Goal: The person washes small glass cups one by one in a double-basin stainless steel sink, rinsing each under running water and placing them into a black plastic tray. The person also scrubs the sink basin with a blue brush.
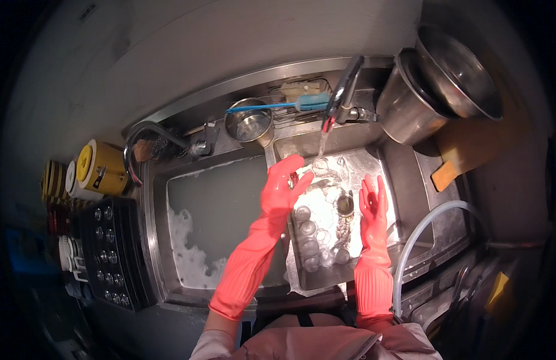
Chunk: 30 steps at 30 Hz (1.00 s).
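Note:
Both my hands wear long pink rubber gloves. My left hand [284, 184] is over the divider side of the right sink basin [386, 157], curled around a small clear glass [293, 181] that is mostly hidden by the fingers. At the basin's right side, my right hand [373, 202] is held with its fingers stretched out and nothing in them. Water runs from a chrome faucet [343, 92] into this basin, near a round clear shape that may be another glass. Several small clear glasses [310, 246] stand in the basin's near left part. A drain [345, 204] lies between my hands.
Cloudy, foamy water fills the left basin [215, 216]. Behind stand a metal pot [248, 123] and a blue bottle brush [311, 102]. Large steel pots [406, 99] are at right, above a pale hose [406, 252]. A black rack [114, 252] of glasses and a yellow drink dispenser [105, 171] stand left.

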Motion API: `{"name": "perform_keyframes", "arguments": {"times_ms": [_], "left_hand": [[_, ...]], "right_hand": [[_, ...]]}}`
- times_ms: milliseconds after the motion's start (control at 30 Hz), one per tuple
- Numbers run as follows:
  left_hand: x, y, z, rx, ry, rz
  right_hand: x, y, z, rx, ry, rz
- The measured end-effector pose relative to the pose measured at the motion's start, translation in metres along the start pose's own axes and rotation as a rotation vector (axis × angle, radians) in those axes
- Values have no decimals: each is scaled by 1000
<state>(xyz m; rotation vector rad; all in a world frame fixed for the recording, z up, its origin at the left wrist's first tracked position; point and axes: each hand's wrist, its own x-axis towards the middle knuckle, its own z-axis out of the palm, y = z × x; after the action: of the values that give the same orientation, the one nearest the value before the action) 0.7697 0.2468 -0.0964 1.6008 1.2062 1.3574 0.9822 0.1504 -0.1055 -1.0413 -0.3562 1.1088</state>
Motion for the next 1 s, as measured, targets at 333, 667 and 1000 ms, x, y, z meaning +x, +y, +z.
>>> {"name": "perform_keyframes", "arguments": {"times_ms": [333, 667, 1000], "left_hand": [[-48, 42, -215, 91, 263, 58], [-145, 38, -558, 543, 1080, -132], [-135, -59, -799, 953, 1148, -175]], "right_hand": [[24, 168, 0, -1783, -1118, -354], [76, 242, -17, -1957, -779, 268], [109, 251, -40, -2036, -554, 460]]}}
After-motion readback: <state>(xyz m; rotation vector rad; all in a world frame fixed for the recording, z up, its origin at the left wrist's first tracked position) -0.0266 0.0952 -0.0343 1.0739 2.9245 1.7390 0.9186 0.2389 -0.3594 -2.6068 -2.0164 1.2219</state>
